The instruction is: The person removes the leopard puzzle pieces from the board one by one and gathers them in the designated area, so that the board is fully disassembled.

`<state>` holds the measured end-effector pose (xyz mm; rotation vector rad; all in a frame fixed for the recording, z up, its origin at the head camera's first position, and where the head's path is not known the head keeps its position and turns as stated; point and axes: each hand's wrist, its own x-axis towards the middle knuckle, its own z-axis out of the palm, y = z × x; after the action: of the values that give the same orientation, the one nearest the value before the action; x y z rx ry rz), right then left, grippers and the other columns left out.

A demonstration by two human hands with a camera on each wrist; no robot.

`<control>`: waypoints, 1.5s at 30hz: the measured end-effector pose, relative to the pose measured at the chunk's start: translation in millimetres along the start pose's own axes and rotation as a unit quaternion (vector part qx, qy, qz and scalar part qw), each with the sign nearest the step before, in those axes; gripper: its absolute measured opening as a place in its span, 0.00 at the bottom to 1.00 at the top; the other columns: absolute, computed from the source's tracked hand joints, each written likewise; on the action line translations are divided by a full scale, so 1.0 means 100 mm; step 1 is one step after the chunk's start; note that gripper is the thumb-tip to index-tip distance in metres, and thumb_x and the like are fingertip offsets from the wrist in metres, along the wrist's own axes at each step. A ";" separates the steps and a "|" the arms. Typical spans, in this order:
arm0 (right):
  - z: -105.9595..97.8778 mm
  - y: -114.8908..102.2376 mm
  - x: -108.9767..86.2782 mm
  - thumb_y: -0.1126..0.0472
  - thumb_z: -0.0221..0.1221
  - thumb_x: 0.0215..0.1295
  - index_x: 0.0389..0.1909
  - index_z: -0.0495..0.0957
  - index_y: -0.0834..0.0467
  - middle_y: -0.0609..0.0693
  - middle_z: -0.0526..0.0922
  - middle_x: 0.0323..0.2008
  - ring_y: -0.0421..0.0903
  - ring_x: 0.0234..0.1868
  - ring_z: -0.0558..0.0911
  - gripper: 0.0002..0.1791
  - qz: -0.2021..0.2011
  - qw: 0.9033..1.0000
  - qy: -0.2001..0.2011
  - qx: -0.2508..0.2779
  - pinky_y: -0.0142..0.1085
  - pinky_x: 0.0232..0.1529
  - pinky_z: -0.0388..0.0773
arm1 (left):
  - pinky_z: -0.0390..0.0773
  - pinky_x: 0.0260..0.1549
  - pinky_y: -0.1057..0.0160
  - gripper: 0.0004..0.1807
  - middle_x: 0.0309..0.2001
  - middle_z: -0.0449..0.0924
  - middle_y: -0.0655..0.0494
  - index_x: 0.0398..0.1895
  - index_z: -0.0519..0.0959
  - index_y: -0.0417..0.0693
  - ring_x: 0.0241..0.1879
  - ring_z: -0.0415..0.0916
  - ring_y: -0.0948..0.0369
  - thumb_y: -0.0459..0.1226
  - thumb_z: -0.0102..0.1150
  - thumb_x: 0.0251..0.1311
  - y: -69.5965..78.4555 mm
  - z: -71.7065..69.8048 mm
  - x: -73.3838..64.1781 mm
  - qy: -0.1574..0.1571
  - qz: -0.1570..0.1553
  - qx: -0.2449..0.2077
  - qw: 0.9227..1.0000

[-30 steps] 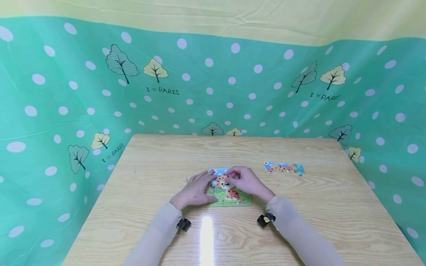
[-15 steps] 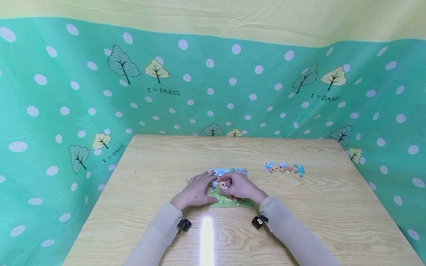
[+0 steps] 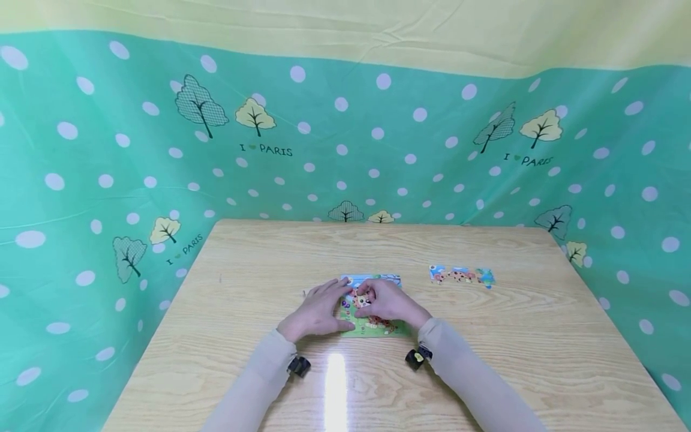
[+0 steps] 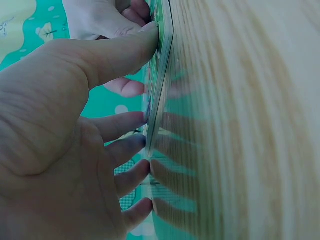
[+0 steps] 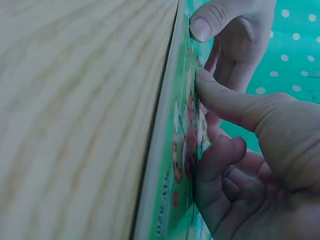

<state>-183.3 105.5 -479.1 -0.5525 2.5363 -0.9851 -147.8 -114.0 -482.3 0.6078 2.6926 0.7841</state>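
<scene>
Where the board [image 3: 360, 329] lies flat on the surface [image 3: 540, 336], near the middle, both hands are applied to it. The board carries a printed orange, spotted animal on green ground, with a blue band along the far side. In the right wrist view its pale edge is visible, with dark lettering printed close to that edge.

The left hand [image 3: 317, 311] is located at the left side of the board. Its grip is spread wide: the thumb rests on the near left corner area, the index fingertip lies at the far left corner, and the remaining fingers extend beside the board.

The right hand [image 3: 393, 304] is positioned over the centre of the board. Its grip is partly closed, with thumb and fingers bent and their tips against the printed face, a narrow gap between them. Because the hand covers this area, it cannot be told whether a loose piece is pinched there.

A strip [image 3: 461, 276], printed in blue and spotted orange, lies to the right of the board and farther back, well apart from both hands. Grey sleeves [image 3: 471, 373] cover the forearms. A green dotted cloth [image 3: 345, 129] hangs behind the surface.
</scene>
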 end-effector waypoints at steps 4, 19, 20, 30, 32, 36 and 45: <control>0.02 0.01 -0.01 0.53 0.80 0.56 0.48 0.83 0.52 0.45 0.74 0.26 0.41 0.27 0.70 0.22 0.004 1.000 0.007 0.006 0.31 0.28 0.67 | 0.50 0.82 0.33 0.50 0.86 0.56 0.49 0.82 0.65 0.47 0.86 0.49 0.44 0.53 0.76 0.58 0.00 0.02 -0.01 -0.004 -0.003 0.001 1.000; 0.06 0.05 -0.01 0.59 0.80 0.57 0.46 0.82 0.55 0.48 0.83 0.38 0.42 0.38 0.77 0.19 -0.012 0.997 0.038 0.064 0.31 0.40 0.76 | 0.49 0.83 0.33 0.51 0.86 0.56 0.49 0.81 0.66 0.47 0.86 0.50 0.44 0.53 0.76 0.58 0.00 0.01 -0.01 -0.002 -0.006 0.005 1.000; 0.07 0.06 0.00 0.60 0.79 0.58 0.46 0.83 0.56 0.48 0.83 0.38 0.42 0.37 0.77 0.18 -0.014 0.997 0.038 0.069 0.30 0.39 0.75 | 0.49 0.83 0.33 0.51 0.86 0.56 0.49 0.81 0.66 0.47 0.86 0.50 0.44 0.53 0.76 0.58 0.00 0.01 -0.01 -0.001 -0.006 0.004 1.000; 0.05 0.10 -0.01 0.59 0.67 0.73 0.44 0.86 0.58 0.49 0.85 0.37 0.42 0.34 0.80 0.06 -0.027 0.992 0.029 0.116 0.32 0.36 0.78 | 0.49 0.83 0.33 0.51 0.86 0.55 0.49 0.81 0.65 0.46 0.86 0.49 0.44 0.53 0.76 0.58 -0.01 0.01 -0.01 0.003 -0.002 0.001 1.000; 0.05 0.10 -0.02 0.59 0.65 0.74 0.43 0.86 0.57 0.49 0.86 0.38 0.42 0.36 0.81 0.06 -0.027 0.992 0.027 0.119 0.33 0.39 0.80 | 0.49 0.83 0.33 0.51 0.86 0.55 0.49 0.81 0.65 0.46 0.86 0.49 0.44 0.53 0.76 0.58 -0.01 0.01 -0.01 0.002 -0.002 0.000 1.000; 0.04 0.11 -0.01 0.58 0.64 0.76 0.43 0.85 0.56 0.48 0.87 0.39 0.41 0.39 0.83 0.06 -0.029 0.992 0.020 0.123 0.36 0.44 0.82 | 0.49 0.83 0.33 0.51 0.86 0.55 0.49 0.81 0.65 0.46 0.86 0.49 0.44 0.53 0.76 0.58 -0.01 0.01 0.00 0.001 -0.003 -0.002 1.000; 0.01 0.15 -0.01 0.54 0.63 0.77 0.51 0.85 0.55 0.48 0.90 0.38 0.42 0.36 0.85 0.10 -0.022 0.990 0.031 0.134 0.36 0.41 0.83 | 0.47 0.84 0.34 0.52 0.86 0.53 0.50 0.82 0.64 0.44 0.86 0.47 0.44 0.54 0.76 0.58 0.01 0.00 0.00 -0.002 -0.009 0.001 1.000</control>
<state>-185.0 115.7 -490.2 -0.5054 2.3984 -1.3515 -147.2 -113.2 -481.7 0.5827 2.6919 0.7749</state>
